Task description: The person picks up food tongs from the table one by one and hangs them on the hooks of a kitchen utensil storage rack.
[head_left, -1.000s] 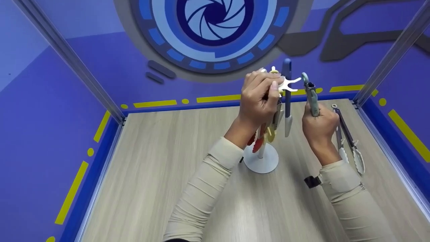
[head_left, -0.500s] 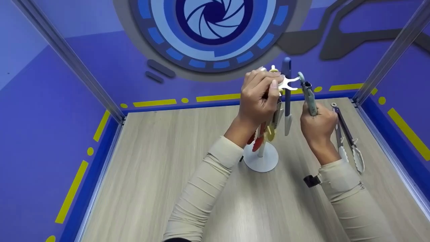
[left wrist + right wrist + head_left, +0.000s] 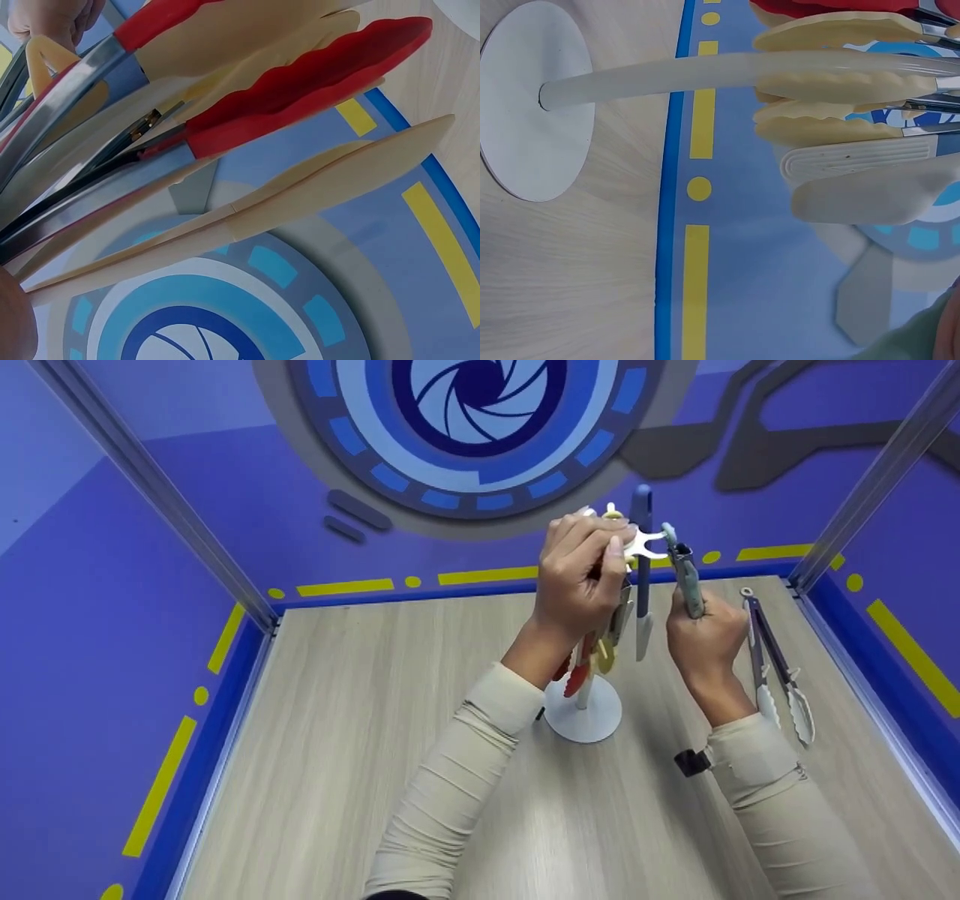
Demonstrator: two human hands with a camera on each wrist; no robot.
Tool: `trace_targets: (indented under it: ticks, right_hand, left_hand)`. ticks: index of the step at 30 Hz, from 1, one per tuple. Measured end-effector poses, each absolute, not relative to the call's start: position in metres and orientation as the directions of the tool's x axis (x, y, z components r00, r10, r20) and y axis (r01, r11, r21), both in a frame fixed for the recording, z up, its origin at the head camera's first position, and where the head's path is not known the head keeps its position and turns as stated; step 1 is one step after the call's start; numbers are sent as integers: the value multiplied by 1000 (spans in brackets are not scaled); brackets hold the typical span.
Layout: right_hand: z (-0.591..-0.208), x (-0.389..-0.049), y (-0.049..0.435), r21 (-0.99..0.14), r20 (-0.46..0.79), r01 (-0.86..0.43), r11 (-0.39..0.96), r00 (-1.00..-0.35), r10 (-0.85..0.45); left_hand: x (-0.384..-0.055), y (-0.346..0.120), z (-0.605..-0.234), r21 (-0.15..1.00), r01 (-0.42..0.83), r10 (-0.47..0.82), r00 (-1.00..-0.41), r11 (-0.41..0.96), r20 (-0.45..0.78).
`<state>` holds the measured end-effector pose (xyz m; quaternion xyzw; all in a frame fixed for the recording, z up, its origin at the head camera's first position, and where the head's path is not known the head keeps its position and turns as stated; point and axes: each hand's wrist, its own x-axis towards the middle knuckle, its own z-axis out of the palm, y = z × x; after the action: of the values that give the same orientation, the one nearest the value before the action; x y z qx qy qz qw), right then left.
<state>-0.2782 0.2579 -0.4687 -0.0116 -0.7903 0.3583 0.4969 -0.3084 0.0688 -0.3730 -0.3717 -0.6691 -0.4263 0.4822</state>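
My left hand (image 3: 577, 566) grips the top of a white hanging rack (image 3: 592, 724), hiding much of its hub. A forked white hook (image 3: 646, 542) sticks out to the right past the fingers. My right hand (image 3: 706, 637) holds green tongs (image 3: 688, 585) upright in a fist. Their loop overlaps the hook's tip in the head view; whether it is around the tip I cannot tell. From the rack hang blue tongs (image 3: 643, 562) with pale tips, red-tipped tongs (image 3: 315, 90) and beige-tipped tongs (image 3: 345, 180).
Dark grey tongs (image 3: 772, 652) with pale tips lie spread on the wooden table (image 3: 337, 735), right of my right hand. Blue patterned walls (image 3: 210, 495) enclose the back and sides. The rack's slim post (image 3: 652, 79) rises from its round base.
My right hand has moved slightly left with the green tongs, bringing their loop to the hook's tip. My left hand stays at the rack's top.
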Motion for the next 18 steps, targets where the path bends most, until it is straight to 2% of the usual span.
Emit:
trace_targets:
  ticks: [18]
  right_hand:
    - [-472,-284,249,-565,784,-347,748,-507,357]
  left_hand:
    - [-307,70,-371,178,897,91,-233,406,968]
